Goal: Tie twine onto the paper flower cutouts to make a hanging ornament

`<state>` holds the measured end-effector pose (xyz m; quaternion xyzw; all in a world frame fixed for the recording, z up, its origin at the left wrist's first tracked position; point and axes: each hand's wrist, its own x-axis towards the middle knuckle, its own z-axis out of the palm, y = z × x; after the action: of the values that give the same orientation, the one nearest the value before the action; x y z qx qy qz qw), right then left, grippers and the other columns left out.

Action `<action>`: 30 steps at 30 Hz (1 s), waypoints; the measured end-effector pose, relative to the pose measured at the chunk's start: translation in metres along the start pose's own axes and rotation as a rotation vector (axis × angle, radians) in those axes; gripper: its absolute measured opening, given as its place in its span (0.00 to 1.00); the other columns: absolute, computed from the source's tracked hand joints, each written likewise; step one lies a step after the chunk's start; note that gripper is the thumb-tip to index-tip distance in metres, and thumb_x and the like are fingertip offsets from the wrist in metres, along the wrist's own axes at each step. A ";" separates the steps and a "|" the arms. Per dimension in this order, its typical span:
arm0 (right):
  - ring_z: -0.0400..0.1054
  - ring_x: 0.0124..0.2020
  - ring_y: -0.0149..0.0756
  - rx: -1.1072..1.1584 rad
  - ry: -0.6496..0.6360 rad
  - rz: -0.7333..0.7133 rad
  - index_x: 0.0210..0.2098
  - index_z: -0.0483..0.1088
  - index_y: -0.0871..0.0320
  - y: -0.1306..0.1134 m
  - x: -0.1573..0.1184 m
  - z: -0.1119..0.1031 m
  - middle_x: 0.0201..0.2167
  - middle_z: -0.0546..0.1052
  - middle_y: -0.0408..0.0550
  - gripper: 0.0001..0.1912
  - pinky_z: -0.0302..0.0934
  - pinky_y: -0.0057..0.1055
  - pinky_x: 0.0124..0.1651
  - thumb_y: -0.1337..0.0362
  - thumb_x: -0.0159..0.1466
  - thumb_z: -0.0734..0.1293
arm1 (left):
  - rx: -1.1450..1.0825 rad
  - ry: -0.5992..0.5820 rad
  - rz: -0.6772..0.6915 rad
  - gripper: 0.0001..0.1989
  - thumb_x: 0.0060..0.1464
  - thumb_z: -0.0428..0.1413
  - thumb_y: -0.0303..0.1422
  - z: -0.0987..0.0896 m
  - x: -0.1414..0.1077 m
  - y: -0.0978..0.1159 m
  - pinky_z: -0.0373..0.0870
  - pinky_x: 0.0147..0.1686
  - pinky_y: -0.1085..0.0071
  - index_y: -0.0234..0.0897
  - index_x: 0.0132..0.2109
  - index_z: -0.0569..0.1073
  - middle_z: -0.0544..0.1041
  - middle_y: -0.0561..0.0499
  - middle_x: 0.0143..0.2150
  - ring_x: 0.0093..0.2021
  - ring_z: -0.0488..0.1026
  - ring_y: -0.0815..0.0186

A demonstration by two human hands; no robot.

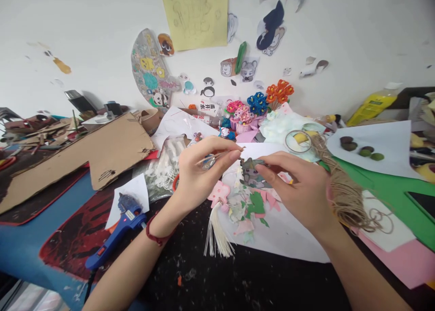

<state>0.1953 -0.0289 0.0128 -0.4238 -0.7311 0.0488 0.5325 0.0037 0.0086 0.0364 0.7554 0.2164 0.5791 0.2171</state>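
Observation:
My left hand (200, 173) pinches a thin strand of brown twine (220, 155) between thumb and fingers. A short end of it pokes out past the fingertips. Close to that end, my right hand (302, 186) grips the edge of a grey cartoon cutout (250, 171), its fingers covering the right side. The cutout is held up over the paper. Below my hands lie a pink flower-shaped piece (219, 192) and a cream tassel (217, 234). Green and pink paper scraps (257, 203) are scattered beside them on a white sheet (288, 238).
A blue glue gun (118, 238) rests at the left on white paper. To the right are a bundle of twine (343, 198) and a clear tape roll (288, 141). Cardboard (115, 148) lies at left; craft flowers (239, 112) stand behind, and a yellow bottle (374, 105) back right.

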 end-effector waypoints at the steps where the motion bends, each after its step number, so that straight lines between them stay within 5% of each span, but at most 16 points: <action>1: 0.67 0.29 0.28 0.007 -0.010 0.027 0.36 0.74 0.57 0.001 0.000 0.000 0.30 0.77 0.43 0.01 0.62 0.27 0.33 0.68 0.64 0.69 | 0.014 -0.026 -0.011 0.02 0.58 0.60 0.27 -0.002 0.001 0.002 0.69 0.34 0.71 0.36 0.39 0.78 0.79 0.51 0.34 0.34 0.73 0.70; 9: 0.67 0.29 0.29 0.004 -0.062 0.071 0.37 0.74 0.57 0.002 0.001 0.001 0.32 0.76 0.43 0.02 0.61 0.29 0.33 0.67 0.65 0.68 | 0.393 -0.413 0.039 0.04 0.61 0.57 0.28 -0.007 0.002 0.010 0.64 0.31 0.74 0.33 0.37 0.76 0.75 0.53 0.29 0.31 0.70 0.72; 16: 0.66 0.28 0.29 -0.039 -0.139 0.088 0.36 0.75 0.57 0.003 0.000 0.003 0.30 0.76 0.43 0.04 0.59 0.30 0.32 0.66 0.66 0.67 | 0.621 -0.395 0.155 0.06 0.62 0.55 0.28 -0.010 0.000 0.004 0.63 0.31 0.71 0.32 0.37 0.76 0.74 0.50 0.30 0.31 0.69 0.68; 30: 0.65 0.27 0.31 0.206 -0.361 0.300 0.34 0.76 0.56 0.004 0.003 0.000 0.29 0.76 0.45 0.13 0.58 0.28 0.27 0.56 0.66 0.65 | 0.423 -0.414 0.072 0.03 0.57 0.59 0.23 -0.018 0.007 0.001 0.67 0.36 0.74 0.35 0.37 0.75 0.78 0.54 0.32 0.34 0.72 0.71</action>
<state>0.1975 -0.0240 0.0129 -0.4556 -0.7343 0.2762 0.4206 -0.0120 0.0133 0.0462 0.8931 0.2565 0.3622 0.0738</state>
